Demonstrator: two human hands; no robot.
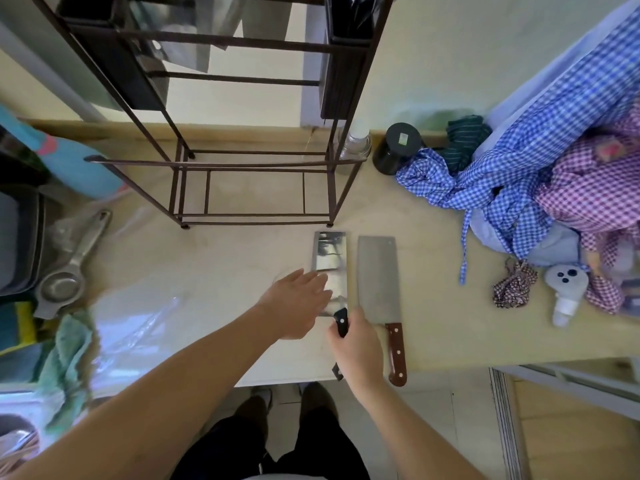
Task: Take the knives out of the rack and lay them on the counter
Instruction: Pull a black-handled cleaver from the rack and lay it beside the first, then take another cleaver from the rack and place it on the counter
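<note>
A shiny cleaver with a black handle lies flat on the counter, just in front of the rack. My right hand is closed around its handle. My left hand rests flat, fingers apart, on the blade's left side. To the right, a second cleaver with a brown wooden handle lies parallel on the counter, its handle end past the front edge. The dark metal rack stands behind; black holders hang high on both of its sides, contents unclear.
Checked blue and purple cloths pile up at the right, with a black jar and a small white bottle nearby. A metal strainer, clear plastic sheet and green towel lie at the left.
</note>
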